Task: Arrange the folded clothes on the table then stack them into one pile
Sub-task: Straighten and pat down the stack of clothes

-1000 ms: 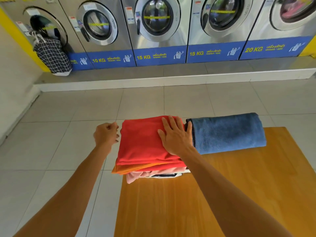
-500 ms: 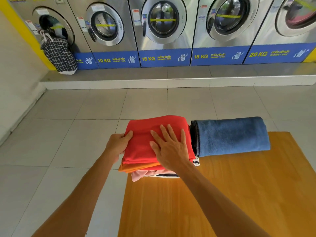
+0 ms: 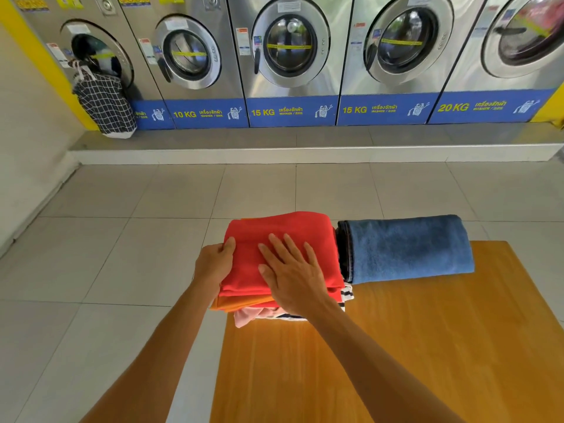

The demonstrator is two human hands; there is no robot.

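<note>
A pile of folded clothes sits at the far left corner of the wooden table (image 3: 427, 346). Its top piece is a red garment (image 3: 293, 230), with an orange one (image 3: 241, 303), a pink one (image 3: 244, 317) and a striped one (image 3: 346, 293) beneath. My left hand (image 3: 213, 264) grips the pile's left edge, thumb on top of the red garment. My right hand (image 3: 290, 273) lies flat with straight fingers on the red garment. A folded blue towel (image 3: 409, 248) lies right beside the pile, touching it.
A row of steel washing machines (image 3: 290, 56) stands on a raised step across the tiled floor (image 3: 122, 254). A checked bag (image 3: 103, 105) hangs at the leftmost machine. The pile overhangs the table's left edge.
My left hand came in from the left and took hold of the pile's left edge. My right hand slid left from the red garment's right side to its middle.
</note>
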